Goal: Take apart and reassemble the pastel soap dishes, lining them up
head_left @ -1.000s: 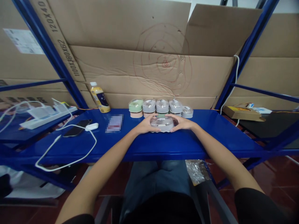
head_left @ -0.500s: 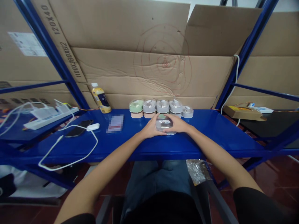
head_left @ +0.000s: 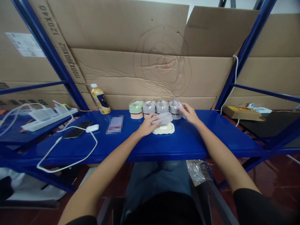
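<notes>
My left hand [head_left: 148, 124] grips a frosted translucent tray-like piece [head_left: 164, 118], its fingers along the left end. The piece is tilted over a cream oval base [head_left: 163, 128] with a scalloped rim, which lies on the blue tabletop. My right hand [head_left: 189, 114] pinches a clear plastic cover [head_left: 180, 106], held tilted at the right end of the row of boxes. Behind the base stand several oval boxes with clear tops, among them a green one [head_left: 136, 107] and a grey one [head_left: 149, 107]. My right hand and the cover partly hide the rightmost part of the row.
On the left lie a phone [head_left: 78, 129], a white cable with a plug [head_left: 92, 127] and a blurred card [head_left: 115, 124]. A yellow bottle [head_left: 100, 99] stands by the cardboard wall [head_left: 112, 68]. Blue posts [head_left: 246, 53] frame both sides. The blue table's front edge [head_left: 161, 156] is near my lap.
Both hands were around one clear-topped box. My right hand has moved the clear cover back and right, while my left hand has raised the frosted piece, uncovering the cream base.
</notes>
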Demonstrator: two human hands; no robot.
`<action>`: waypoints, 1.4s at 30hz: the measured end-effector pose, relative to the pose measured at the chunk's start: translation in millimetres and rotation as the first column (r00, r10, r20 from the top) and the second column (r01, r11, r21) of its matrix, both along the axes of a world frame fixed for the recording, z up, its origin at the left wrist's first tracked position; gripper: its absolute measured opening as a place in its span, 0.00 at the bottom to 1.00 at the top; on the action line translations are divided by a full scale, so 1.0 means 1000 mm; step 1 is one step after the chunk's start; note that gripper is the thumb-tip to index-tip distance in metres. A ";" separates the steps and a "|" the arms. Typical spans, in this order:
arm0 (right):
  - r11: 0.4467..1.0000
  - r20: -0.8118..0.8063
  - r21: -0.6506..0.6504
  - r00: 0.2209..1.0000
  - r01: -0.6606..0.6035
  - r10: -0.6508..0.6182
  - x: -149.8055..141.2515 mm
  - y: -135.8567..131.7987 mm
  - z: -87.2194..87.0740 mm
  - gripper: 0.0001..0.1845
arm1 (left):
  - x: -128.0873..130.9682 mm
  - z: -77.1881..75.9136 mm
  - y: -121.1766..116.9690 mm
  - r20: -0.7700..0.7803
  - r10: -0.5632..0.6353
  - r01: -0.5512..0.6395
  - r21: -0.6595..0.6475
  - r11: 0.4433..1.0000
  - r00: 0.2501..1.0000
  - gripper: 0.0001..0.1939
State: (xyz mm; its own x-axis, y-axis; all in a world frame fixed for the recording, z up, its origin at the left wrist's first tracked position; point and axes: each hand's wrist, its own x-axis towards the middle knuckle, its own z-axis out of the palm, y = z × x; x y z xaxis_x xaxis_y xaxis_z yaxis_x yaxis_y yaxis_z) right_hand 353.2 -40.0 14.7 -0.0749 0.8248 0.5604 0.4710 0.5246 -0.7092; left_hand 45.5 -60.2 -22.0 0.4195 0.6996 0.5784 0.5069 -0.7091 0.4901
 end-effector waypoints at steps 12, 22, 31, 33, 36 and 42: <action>0.960 0.430 -0.274 0.886 -0.055 0.173 0.016 -0.008 0.015 0.28 | -0.058 0.009 0.019 -0.144 0.262 -0.267 -0.009 0.964 0.954 0.27; 0.941 0.421 -0.337 0.888 -0.035 0.184 0.012 -0.012 0.016 0.32 | -0.040 0.011 0.009 -0.065 0.180 -0.179 0.023 0.984 0.981 0.30; 0.978 0.289 0.018 0.937 -0.208 0.194 -0.006 -0.013 0.003 0.37 | 0.009 -0.001 -0.024 -0.179 -0.021 0.029 0.045 0.999 0.984 0.25; 0.959 0.328 0.006 0.907 -0.282 0.265 -0.013 -0.016 0.000 0.37 | 0.011 -0.005 -0.022 -0.159 -0.034 0.038 0.019 0.999 0.987 0.32; 0.944 0.377 -0.015 0.872 -0.330 0.311 -0.025 -0.021 -0.004 0.39 | 0.012 -0.010 -0.016 -0.094 -0.014 0.010 -0.045 0.999 0.995 0.45; 0.938 0.478 0.059 0.834 -0.343 0.275 -0.047 -0.025 -0.011 0.44 | 0.018 -0.013 -0.012 0.037 -0.009 0.014 -0.140 0.990 0.999 0.60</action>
